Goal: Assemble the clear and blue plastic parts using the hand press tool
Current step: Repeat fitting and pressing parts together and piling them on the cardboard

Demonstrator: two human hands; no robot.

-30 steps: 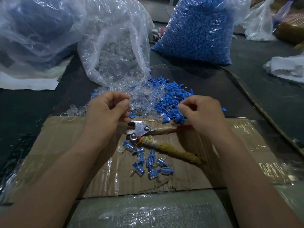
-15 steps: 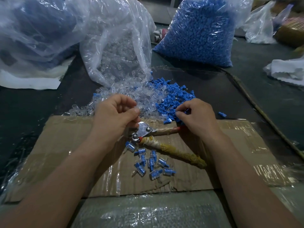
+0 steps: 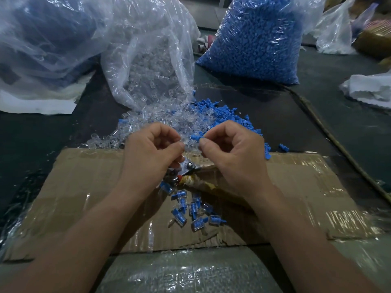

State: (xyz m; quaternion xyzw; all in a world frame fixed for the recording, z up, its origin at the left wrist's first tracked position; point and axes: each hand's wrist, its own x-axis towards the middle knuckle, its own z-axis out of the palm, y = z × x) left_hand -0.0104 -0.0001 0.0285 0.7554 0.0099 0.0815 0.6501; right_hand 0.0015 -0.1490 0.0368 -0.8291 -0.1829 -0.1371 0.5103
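**Two parts about to meet above the press**

The right hand (image 3: 230, 151) pinches a blue part (image 3: 195, 137). The left hand (image 3: 151, 151) is curled thumb-to-finger on what looks like a clear part (image 3: 183, 144), hard to make out. Both hover just over the press (image 3: 187, 167) on the cardboard (image 3: 84, 187). If the small pieces meet crooked, I reckon one could pop loose into the pile (image 3: 169, 121).

A dark worktable (image 3: 349, 127) is carrying a taped cardboard sheet (image 3: 84, 197) at six o'clock; loose clear parts (image 3: 160, 121) and blue parts (image 3: 228, 115) are lying heaped at centre; a clear-filled bag (image 3: 148, 60) is slumping at eleven o'clock, a blue-filled bag (image 3: 254, 39) at one.
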